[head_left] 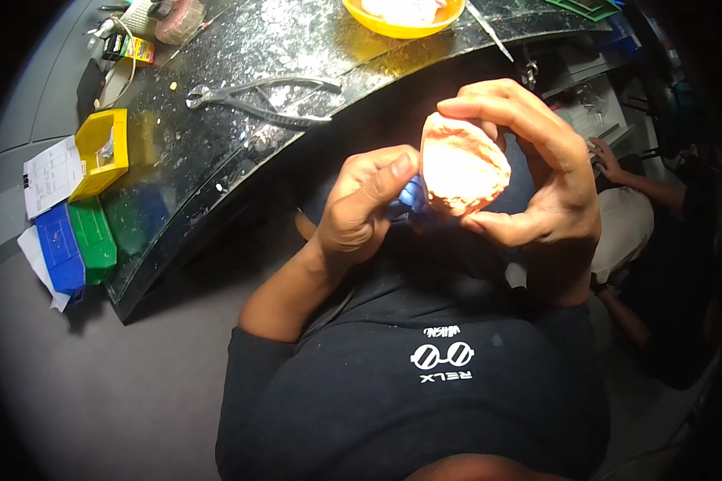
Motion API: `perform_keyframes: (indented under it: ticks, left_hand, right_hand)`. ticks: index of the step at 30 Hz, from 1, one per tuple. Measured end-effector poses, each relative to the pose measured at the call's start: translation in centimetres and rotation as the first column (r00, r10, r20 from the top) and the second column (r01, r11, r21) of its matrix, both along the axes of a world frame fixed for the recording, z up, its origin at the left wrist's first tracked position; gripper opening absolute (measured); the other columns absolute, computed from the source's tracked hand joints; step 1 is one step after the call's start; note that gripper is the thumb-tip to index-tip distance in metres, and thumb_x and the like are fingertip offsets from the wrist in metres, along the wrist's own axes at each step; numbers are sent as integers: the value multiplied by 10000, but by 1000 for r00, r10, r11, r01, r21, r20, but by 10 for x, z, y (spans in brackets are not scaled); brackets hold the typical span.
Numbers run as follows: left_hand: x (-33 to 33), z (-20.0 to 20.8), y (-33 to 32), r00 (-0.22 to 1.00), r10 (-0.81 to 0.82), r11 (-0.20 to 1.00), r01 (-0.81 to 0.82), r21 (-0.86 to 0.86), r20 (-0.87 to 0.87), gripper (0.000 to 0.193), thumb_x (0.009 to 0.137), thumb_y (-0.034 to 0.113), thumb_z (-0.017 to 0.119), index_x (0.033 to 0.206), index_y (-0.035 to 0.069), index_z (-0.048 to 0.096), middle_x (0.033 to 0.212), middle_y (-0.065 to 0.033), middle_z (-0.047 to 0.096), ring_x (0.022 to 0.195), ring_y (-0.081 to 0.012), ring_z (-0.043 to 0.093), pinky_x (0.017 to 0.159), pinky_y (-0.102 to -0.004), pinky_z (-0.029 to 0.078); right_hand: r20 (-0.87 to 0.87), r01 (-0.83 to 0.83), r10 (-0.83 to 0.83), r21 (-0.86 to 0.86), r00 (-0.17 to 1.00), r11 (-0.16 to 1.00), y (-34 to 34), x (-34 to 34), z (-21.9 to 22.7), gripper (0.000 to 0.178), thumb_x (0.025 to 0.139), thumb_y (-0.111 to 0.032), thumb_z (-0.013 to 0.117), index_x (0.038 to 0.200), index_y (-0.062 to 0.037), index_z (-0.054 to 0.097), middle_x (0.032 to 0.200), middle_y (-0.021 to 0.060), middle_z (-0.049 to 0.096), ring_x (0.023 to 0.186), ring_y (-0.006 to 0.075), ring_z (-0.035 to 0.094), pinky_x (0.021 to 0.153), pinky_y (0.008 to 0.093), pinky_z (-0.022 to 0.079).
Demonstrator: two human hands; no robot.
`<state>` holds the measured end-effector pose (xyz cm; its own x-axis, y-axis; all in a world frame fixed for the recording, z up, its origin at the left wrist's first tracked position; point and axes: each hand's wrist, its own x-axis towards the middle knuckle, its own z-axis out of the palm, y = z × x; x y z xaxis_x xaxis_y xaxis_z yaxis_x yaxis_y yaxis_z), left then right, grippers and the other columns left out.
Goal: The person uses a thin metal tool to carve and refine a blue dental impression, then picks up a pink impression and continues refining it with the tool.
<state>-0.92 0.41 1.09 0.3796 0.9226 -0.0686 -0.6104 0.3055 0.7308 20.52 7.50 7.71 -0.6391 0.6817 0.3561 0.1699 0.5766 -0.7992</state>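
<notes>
My right hand (541,164) grips a pale dental plaster cast (463,164) between the thumb at its lower edge and the fingers at its upper edge. Strong light washes out much of the cast's face; its lower rim looks rough. Close against the cast's left side, my left hand (369,200) is closed, thumb pressed on the fingers. A small blue, lumpy piece (411,195) shows between this hand and the cast. The left fingers seem to hold it, though its shape is partly hidden. Both hands are raised in front of the black shirt, off the bench's edge.
On the dark, white-specked bench (249,48) lie spring-handled plaster nippers (269,100). Farther off are a yellow bowl (405,28) with pale material and a thin metal tool (489,30). Yellow (108,152), green (92,240) and blue bins (58,248) line the left. A co-worker's hand (606,160) shows at right.
</notes>
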Motion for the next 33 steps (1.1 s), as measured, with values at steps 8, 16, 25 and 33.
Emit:
perform_keyframes:
  ticks: [8,16,25,33]
  left_hand:
    - [4,2,-11,999,-14,1000,14,-3,34,457,1058,374,518,1172,-51,642,927,-123,704,788,-149,676,634,-261,528]
    - [3,-2,-9,996,-44,998,48,-37,80,535,1022,394,569,1282,-73,580,1016,-136,700,826,-165,683,655,-272,548]
    - [7,-7,-2,977,-105,993,113,-30,186,605,945,328,650,1377,-66,491,1129,-180,675,880,-212,697,618,-277,551]
    - [9,13,-5,998,63,998,-63,-3,-14,895,865,292,697,1557,-17,220,1279,-245,578,997,-348,705,604,-357,600]
  right_hand:
    - [-11,-85,85,-20,996,996,-2,0,-8,752,542,-248,844,1194,84,669,1081,183,653,1024,267,643,903,354,487]
    - [13,-99,100,-52,995,994,0,2,-10,736,562,-233,854,1203,78,670,1091,182,662,1013,261,650,883,349,494]
    - [-15,-132,132,21,991,991,5,3,-20,738,581,-227,825,1245,53,668,1175,186,682,986,243,645,834,330,487]
    - [-20,587,-587,80,809,806,53,30,-29,299,894,-155,750,1135,13,693,932,55,701,818,105,610,714,253,481]
